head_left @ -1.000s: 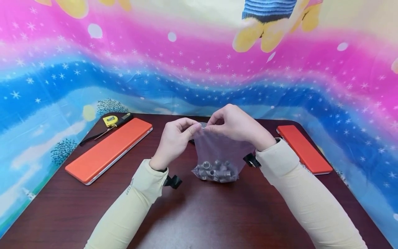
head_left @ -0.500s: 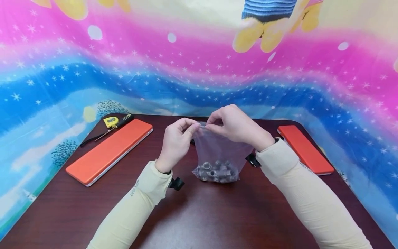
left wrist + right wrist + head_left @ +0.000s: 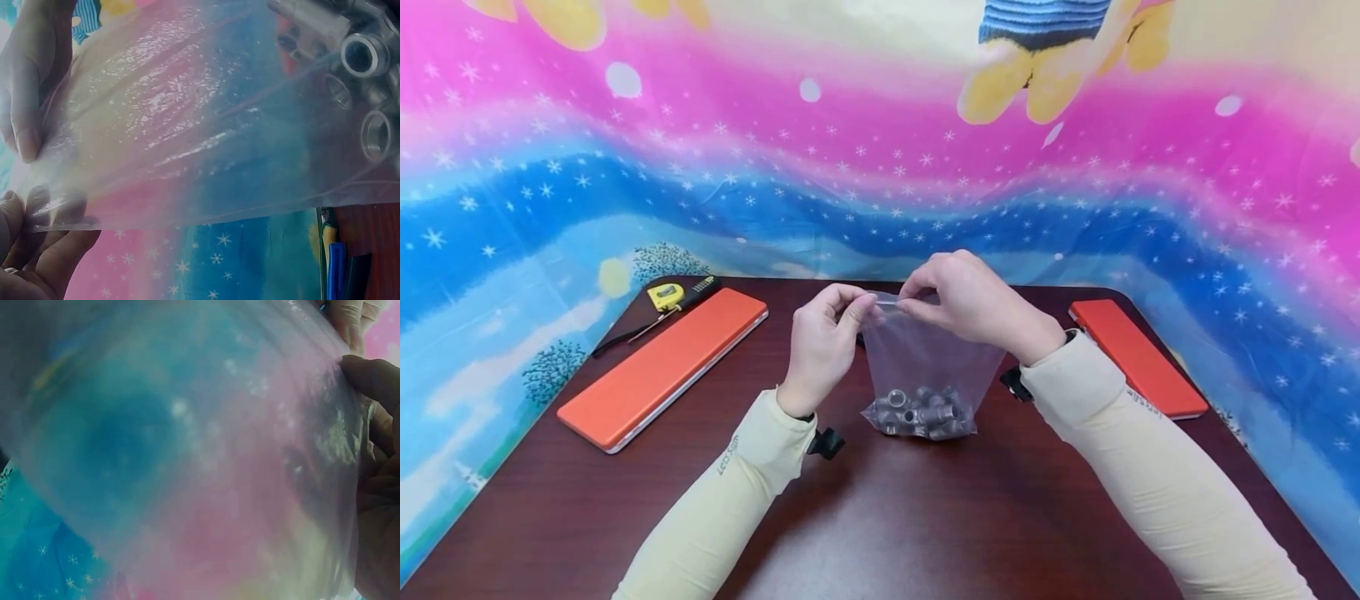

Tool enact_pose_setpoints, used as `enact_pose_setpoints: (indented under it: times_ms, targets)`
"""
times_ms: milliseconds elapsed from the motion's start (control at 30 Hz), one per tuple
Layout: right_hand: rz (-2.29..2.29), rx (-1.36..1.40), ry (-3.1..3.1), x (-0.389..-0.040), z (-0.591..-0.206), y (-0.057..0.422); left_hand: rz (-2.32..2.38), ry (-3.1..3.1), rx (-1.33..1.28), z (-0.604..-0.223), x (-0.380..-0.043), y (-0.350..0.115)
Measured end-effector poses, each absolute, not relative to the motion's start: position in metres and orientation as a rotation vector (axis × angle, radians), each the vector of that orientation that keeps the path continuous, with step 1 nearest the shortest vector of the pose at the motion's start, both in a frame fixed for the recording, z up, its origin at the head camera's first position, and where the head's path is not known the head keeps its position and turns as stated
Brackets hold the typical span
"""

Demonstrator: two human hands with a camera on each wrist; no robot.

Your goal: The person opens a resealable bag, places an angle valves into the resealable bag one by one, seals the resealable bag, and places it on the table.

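Note:
A clear plastic bag [image 3: 936, 358] stands on the table, its bottom filled with several metal pipe fittings [image 3: 917, 414]. My left hand [image 3: 826, 346] pinches the bag's top edge at its left corner between thumb and fingers. Just to the right, my right hand [image 3: 970, 296] pinches the same top edge. In the left wrist view the bag [image 3: 187, 112] stretches across, the fittings [image 3: 369, 56] showing through it at the right. The bag [image 3: 206, 462] covers most of the right wrist view, with the right hand [image 3: 381, 462] at its edge.
A long orange case [image 3: 666, 367] lies on the left of the brown table [image 3: 910, 517], and another orange case [image 3: 1135, 358] on the right. Behind the left case lie a yellow tape measure [image 3: 666, 296] and a black-handled tool [image 3: 700, 292]. A patterned cloth [image 3: 850, 167] hangs behind.
My left hand has shifted slightly left along the bag's top edge, so the gap between the two hands is a little wider. The fittings have barely moved.

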State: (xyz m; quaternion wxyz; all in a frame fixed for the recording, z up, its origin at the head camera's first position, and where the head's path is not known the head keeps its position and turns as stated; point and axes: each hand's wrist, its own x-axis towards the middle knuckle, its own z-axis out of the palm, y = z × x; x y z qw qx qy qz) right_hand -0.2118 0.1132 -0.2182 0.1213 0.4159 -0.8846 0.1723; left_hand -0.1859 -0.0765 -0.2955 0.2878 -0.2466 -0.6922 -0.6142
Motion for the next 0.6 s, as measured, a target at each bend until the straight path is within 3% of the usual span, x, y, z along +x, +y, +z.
enact_pose_setpoints:
  times_ms: [600]
  targets:
    - [0.507,1.24,-2.484,-0.216,-0.223,0.124,-1.71,-1.739,-0.695,-0.318,-0.21,-0.081]
